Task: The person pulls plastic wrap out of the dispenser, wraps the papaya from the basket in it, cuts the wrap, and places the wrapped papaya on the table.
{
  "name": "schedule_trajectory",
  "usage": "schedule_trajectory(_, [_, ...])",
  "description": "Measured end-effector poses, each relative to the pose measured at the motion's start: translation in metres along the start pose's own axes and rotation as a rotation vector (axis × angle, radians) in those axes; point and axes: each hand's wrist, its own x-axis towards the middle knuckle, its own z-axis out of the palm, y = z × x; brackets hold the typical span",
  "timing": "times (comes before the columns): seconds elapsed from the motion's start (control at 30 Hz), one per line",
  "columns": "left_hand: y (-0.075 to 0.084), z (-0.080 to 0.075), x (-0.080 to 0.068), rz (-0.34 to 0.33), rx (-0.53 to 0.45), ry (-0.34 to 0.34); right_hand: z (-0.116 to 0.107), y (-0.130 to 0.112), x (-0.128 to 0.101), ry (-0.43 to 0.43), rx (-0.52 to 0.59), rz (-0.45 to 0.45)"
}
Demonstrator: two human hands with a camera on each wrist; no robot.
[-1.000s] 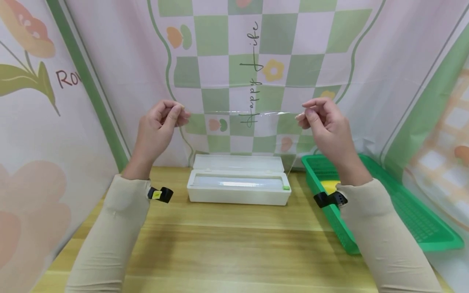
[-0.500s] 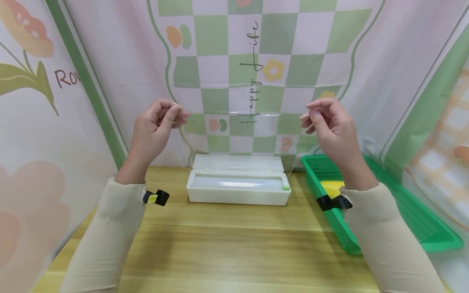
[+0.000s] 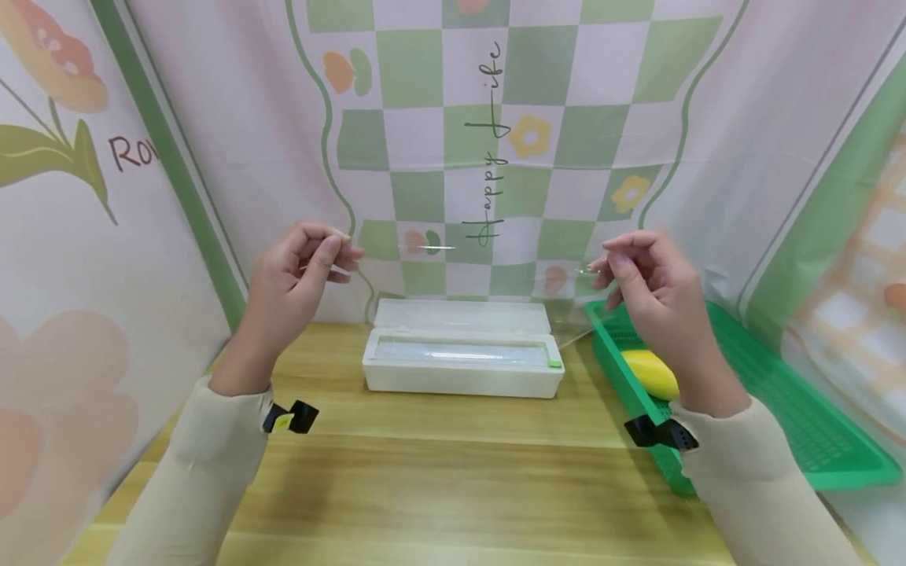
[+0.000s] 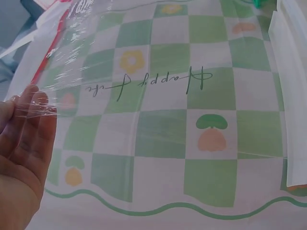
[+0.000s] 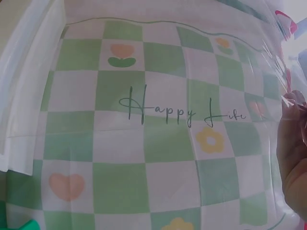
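My left hand (image 3: 286, 279) and right hand (image 3: 658, 295) are raised above the far side of the table. Each pinches a corner of a clear sheet of cling film (image 3: 428, 248) between thumb and fingers, and the film spans the gap between them. It shows mostly by its glints; in the left wrist view the film (image 4: 72, 57) bunches and shines by the fingers. Below and between the hands stands a white cling film dispenser (image 3: 463, 380), its lid (image 3: 460, 316) up. A roll of film (image 3: 460, 354) lies inside. One film edge slants from the dispenser's right end toward my right hand.
A green slider (image 3: 554, 363) sits at the dispenser's right front corner. On the right, a green basket (image 3: 824, 436) holds a yellow object (image 3: 647, 373), partly behind my right wrist. A printed checkered cloth (image 3: 594, 137) hangs behind the wooden table (image 3: 439, 479).
Both hands have come lower and moved slightly farther apart, still gripping the film. The film's visible edge has dropped with them. The dispenser and basket stay put.
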Motion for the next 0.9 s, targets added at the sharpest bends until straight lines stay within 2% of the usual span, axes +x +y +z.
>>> schedule_trajectory(0.27, [0.011,0.001,-0.018,0.006,-0.037,-0.032,-0.003,-0.006,-0.023,-0.031,-0.045,-0.043])
schedule_trajectory(0.43, [0.013,0.002,-0.031,0.004,-0.054,-0.065,-0.003,-0.007,-0.037,-0.068,0.014,-0.071])
schedule_trajectory(0.53, [0.013,0.003,-0.040,-0.010,-0.080,-0.088,-0.002,-0.007,-0.045,-0.089,0.047,-0.065])
schedule_trajectory(0.73, [0.008,0.006,-0.058,-0.045,-0.126,-0.150,0.000,-0.004,-0.065,-0.139,-0.021,-0.037])
schedule_trajectory(0.9, [0.003,0.004,-0.072,-0.069,-0.127,-0.227,0.001,-0.001,-0.080,-0.218,-0.015,0.002])
